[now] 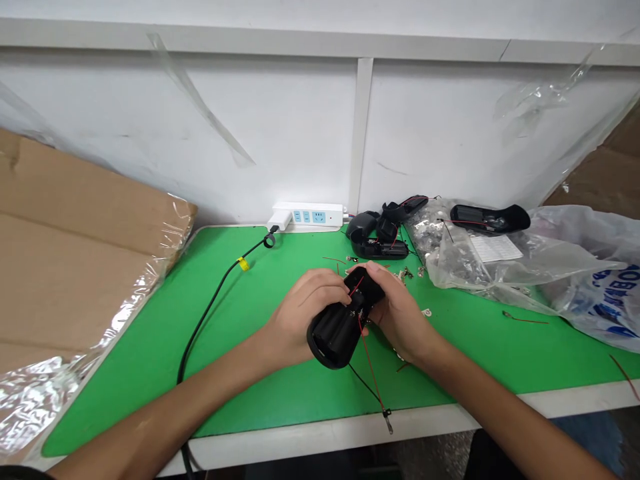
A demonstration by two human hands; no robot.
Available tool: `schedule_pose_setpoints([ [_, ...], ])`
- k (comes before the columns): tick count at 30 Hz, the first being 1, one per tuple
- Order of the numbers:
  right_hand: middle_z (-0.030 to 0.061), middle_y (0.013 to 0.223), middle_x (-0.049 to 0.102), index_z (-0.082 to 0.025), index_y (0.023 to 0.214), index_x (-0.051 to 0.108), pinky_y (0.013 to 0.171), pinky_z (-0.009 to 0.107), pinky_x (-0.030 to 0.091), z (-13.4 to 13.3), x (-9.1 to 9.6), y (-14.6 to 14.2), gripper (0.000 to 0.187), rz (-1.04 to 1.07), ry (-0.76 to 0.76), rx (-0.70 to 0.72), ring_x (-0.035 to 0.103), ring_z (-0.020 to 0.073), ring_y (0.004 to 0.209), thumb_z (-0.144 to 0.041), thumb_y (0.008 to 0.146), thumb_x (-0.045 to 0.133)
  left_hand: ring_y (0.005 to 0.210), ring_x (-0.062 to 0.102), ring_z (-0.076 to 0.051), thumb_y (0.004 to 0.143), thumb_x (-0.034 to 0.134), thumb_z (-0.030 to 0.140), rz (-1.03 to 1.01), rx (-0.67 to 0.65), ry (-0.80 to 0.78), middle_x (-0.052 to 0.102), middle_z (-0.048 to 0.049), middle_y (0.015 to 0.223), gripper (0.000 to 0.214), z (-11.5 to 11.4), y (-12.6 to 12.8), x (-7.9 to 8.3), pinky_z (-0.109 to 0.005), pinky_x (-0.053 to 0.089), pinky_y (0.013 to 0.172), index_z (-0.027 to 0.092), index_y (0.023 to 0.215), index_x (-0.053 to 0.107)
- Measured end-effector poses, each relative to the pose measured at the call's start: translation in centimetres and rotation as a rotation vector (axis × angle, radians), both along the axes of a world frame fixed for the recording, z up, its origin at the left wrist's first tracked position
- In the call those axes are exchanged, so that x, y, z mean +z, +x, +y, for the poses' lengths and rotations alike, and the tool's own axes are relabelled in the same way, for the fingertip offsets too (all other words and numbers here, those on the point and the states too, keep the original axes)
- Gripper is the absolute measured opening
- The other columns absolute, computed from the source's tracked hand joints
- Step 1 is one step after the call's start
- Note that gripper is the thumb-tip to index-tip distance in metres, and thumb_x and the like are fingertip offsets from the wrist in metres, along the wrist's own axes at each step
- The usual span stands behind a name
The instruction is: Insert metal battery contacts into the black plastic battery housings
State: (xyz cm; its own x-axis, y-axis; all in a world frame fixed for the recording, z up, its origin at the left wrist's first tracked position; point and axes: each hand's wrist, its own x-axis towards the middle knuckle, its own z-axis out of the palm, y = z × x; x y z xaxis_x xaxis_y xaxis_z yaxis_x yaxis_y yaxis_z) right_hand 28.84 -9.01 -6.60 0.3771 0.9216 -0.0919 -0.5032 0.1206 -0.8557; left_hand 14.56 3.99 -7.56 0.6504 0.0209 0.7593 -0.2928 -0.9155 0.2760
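Both of my hands hold one black plastic housing over the green mat, its wide round end pointing toward me. My left hand wraps its left side, fingers curled over the top. My right hand grips the narrow far end, fingers closed around it. Red and black wires hang from the housing and trail to a small metal terminal near the mat's front edge.
More black housings with red wires lie at the back of the mat, another on clear plastic bags at right. A white power strip and black cable sit behind. Cardboard with foil fills the left.
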Motion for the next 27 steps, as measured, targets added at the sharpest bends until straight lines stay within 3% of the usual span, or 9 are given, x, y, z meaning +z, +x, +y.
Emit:
schedule_pose_setpoints([
  [13, -0.0004, 0.084, 0.052, -0.022, 0.088, 0.057, 0.053, 0.024, 0.042, -0.1, 0.2, -0.3, 0.035, 0.093, 0.002, 0.005, 0.047, 0.0145, 0.072, -0.055, 0.094, 0.069, 0.106, 0.071, -0.025, 0.074, 0.094, 0.035, 0.037, 0.002, -0.022, 0.073, -0.0057, 0.1, 0.055, 0.0, -0.1, -0.4, -0.042, 0.057, 0.095, 0.023, 0.115, 0.059],
  [19, -0.0004, 0.085, 0.053, -0.022, 0.092, 0.058, 0.051, 0.023, 0.043, -0.1, 0.3, 0.0, 0.036, 0.028, 0.014, 0.034, 0.048, 0.0145, 0.07, -0.057, 0.095, 0.067, 0.108, 0.068, -0.025, 0.074, 0.094, 0.029, 0.059, -0.009, -0.061, 0.071, -0.0059, 0.101, 0.055, -0.1, -0.2, -0.2, -0.042, 0.054, 0.097, 0.024, 0.116, 0.058],
  [22, 0.0005, 0.094, 0.055, -0.024, 0.108, 0.061, 0.059, 0.025, 0.05, -0.1, 0.3, 0.5, 0.039, -0.027, 0.012, 0.053, 0.055, 0.0155, 0.076, -0.06, 0.096, 0.065, 0.102, 0.067, -0.024, 0.072, 0.094, 0.031, 0.093, 0.057, -0.251, 0.069, -0.0046, 0.101, 0.049, -0.8, -0.2, 0.6, -0.039, 0.054, 0.092, 0.024, 0.106, 0.061],
  [27, 0.0033, 0.105, 0.063, -0.029, 0.133, 0.047, 0.075, 0.034, 0.054, 0.1, 0.1, 1.4, 0.059, -0.158, -0.035, 0.137, 0.066, 0.0197, 0.085, -0.074, 0.096, 0.053, 0.093, 0.065, -0.021, 0.071, 0.093, 0.041, 0.121, 0.183, -0.854, 0.067, -0.0038, 0.098, 0.044, -1.4, 0.3, 1.5, -0.034, 0.052, 0.085, 0.021, 0.097, 0.064],
])
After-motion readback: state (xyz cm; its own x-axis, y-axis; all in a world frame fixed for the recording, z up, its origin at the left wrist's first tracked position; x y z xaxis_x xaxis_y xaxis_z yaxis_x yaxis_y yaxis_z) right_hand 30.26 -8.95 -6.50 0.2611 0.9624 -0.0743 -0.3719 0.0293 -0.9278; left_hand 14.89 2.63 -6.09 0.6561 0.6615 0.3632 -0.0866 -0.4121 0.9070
